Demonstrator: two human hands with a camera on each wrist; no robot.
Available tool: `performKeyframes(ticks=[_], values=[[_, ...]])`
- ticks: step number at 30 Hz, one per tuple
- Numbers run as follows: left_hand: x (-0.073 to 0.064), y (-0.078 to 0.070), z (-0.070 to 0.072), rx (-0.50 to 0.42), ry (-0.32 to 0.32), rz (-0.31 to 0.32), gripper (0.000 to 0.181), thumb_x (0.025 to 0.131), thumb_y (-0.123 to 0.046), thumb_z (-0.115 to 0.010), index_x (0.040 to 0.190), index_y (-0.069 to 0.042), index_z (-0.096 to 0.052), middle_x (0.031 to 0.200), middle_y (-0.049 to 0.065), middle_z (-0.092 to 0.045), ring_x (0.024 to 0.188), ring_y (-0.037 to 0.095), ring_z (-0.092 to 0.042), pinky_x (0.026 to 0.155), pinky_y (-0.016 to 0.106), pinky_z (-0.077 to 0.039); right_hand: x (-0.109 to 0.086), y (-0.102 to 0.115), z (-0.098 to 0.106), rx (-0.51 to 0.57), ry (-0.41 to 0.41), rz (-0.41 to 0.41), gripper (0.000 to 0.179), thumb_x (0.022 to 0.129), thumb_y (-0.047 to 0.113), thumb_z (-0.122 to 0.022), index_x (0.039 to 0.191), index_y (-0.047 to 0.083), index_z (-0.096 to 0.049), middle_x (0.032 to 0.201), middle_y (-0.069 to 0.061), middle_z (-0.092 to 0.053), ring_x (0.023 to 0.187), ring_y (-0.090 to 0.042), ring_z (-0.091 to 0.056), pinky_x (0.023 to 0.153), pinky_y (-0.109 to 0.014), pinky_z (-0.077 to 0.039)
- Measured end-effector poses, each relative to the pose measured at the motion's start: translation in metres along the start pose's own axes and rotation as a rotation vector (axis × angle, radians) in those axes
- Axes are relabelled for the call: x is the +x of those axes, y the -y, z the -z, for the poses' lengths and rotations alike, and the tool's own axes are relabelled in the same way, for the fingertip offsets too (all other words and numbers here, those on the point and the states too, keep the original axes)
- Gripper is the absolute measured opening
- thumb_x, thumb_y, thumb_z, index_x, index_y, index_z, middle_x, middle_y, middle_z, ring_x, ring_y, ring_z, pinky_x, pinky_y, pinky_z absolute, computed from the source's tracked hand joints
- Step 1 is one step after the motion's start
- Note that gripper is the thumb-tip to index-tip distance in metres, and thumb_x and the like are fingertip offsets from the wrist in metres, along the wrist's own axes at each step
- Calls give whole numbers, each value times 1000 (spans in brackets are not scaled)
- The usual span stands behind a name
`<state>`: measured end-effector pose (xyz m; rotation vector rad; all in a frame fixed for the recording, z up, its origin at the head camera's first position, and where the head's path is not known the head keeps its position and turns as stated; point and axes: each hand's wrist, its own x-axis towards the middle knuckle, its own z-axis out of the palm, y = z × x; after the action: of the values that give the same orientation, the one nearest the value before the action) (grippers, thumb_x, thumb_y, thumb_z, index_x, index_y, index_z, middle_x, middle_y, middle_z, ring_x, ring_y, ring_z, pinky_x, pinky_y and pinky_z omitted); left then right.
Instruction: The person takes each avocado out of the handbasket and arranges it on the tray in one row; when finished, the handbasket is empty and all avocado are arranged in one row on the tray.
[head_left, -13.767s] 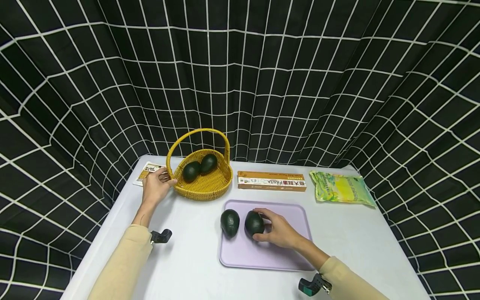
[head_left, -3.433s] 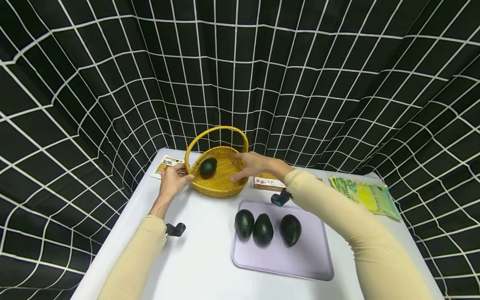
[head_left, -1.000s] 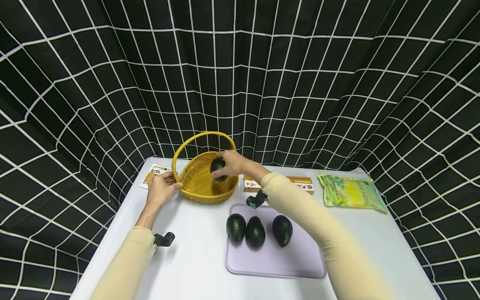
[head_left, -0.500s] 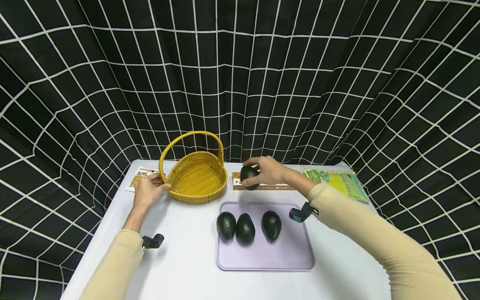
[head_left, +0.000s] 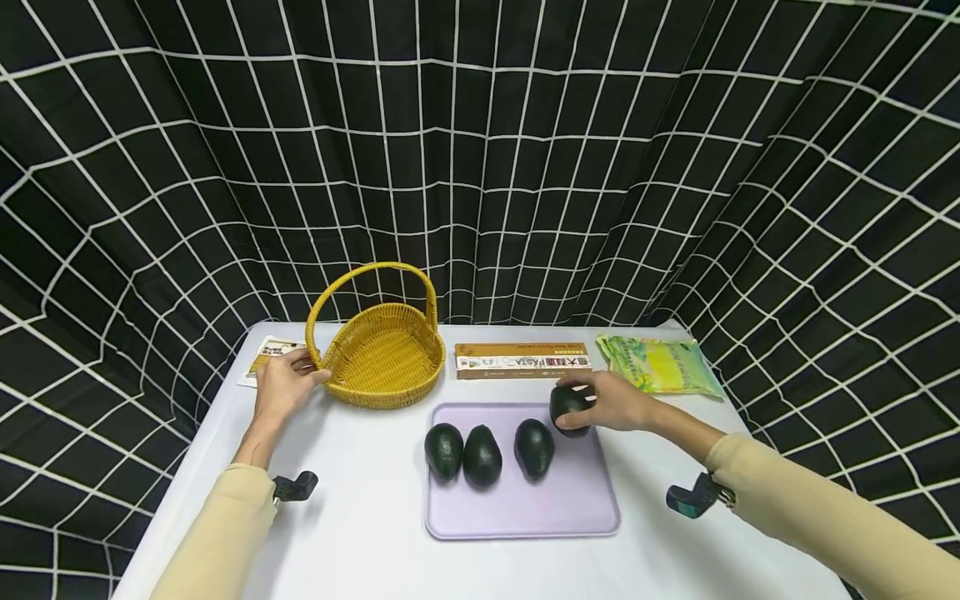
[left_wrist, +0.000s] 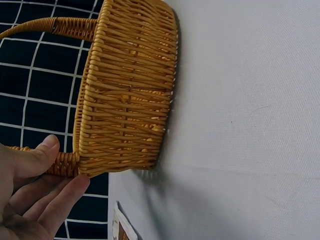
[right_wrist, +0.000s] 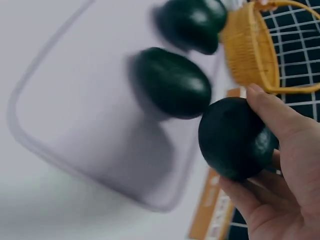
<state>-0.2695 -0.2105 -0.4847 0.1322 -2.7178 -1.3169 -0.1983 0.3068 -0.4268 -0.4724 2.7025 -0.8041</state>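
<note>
My right hand (head_left: 617, 403) grips a dark green avocado (head_left: 568, 410) over the far right corner of the lilac tray (head_left: 525, 518). In the right wrist view that avocado (right_wrist: 235, 139) sits between thumb and fingers, its shadow falling on the tray. Three more avocados lie on the tray: one at the left (head_left: 444, 452), one close beside it (head_left: 482, 457), and a third avocado (head_left: 534, 450) nearer the held one. At the back left, my left hand (head_left: 283, 385) pinches the foot of the handle of a yellow wicker basket (head_left: 386, 354). No avocado shows inside the basket.
Behind the tray lies a long pasta box (head_left: 523, 362). A green and yellow packet (head_left: 663, 365) lies at the back right, and a small flat packet (head_left: 268, 354) behind my left hand. A black gridded curtain (head_left: 480, 167) encloses the white table (head_left: 360, 517).
My right hand has lifted the last avocado out of the basket and carried it right and nearer, over the tray. Earlier, the basket held two avocados. My left hand stays at the basket handle.
</note>
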Motion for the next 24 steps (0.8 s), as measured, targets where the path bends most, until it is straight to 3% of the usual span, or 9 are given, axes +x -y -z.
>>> performKeyframes(ticks=[9, 16, 24], values=[[-2, -1, 1, -8, 1, -1, 56, 89, -11, -82, 138, 7, -62, 127, 25, -71, 117, 41, -71, 113, 52, -47, -31, -27, -34, 23, -24, -39, 73, 80, 41, -91, 135, 1, -64, 135, -24, -67, 117, -44, -69, 95, -52, -63], [-2, 0, 1, -7, 0, -7, 57, 89, -11, -82, 138, 9, -61, 126, 25, -71, 116, 41, -71, 116, 53, -44, -31, -38, -51, 39, -74, -43, 73, 79, 36, -92, 135, 1, -63, 131, -22, -69, 116, -43, -70, 92, -50, -64], [-2, -2, 2, -1, -10, -3, 56, 89, -11, -83, 138, 7, -62, 126, 25, -71, 116, 41, -72, 115, 52, -45, -31, -42, -59, 62, -70, -51, 74, 78, 35, -93, 135, 1, -62, 129, -22, -69, 114, -40, -70, 91, -49, -63]])
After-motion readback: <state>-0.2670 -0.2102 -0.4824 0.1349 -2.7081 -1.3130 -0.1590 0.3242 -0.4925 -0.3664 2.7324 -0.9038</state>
